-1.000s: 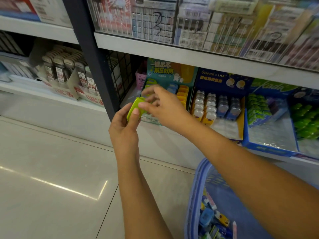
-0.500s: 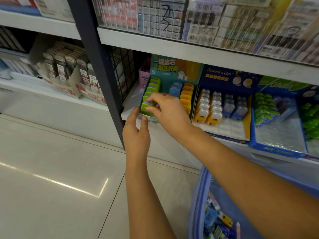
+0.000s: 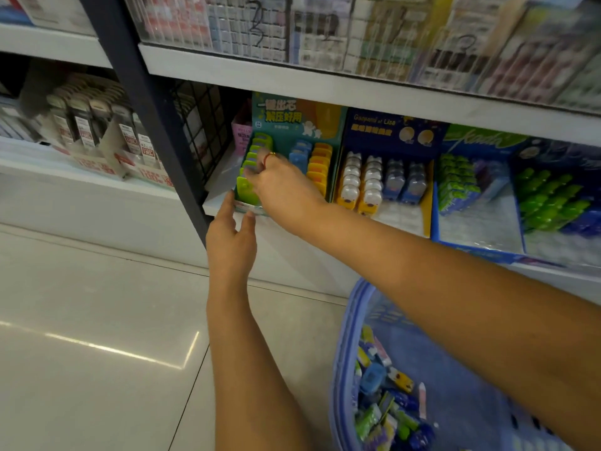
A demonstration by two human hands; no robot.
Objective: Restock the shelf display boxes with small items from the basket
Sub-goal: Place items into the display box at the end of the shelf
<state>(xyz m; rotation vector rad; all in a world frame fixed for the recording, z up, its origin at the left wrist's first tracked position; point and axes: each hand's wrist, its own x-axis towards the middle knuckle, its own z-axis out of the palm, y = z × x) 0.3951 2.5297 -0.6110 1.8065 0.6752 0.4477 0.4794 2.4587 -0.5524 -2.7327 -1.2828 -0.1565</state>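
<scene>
A teal display box [image 3: 294, 120] stands at the left end of the lower shelf, with rows of green, blue [image 3: 300, 155] and orange [image 3: 320, 169] items. My right hand [image 3: 281, 190] reaches over the green row, its fingertips curled onto the front green item [image 3: 242, 189]; the thumb is hidden. My left hand [image 3: 231, 237] is below with straight fingers, touching the box's front edge. The blue basket [image 3: 345, 323] at the lower right holds several small mixed items [image 3: 383, 403].
A navy box of bear-shaped items [image 3: 366, 180] and a blue tray of green items [image 3: 549, 203] stand to the right on the same shelf. A dark upright post [image 3: 146, 109] and a wire grid [image 3: 203, 125] border the left. Tiled floor [image 3: 97, 320] lies below.
The green item went from between both hands into the front of the green row. My left hand let go of it and dropped to the box's front edge.
</scene>
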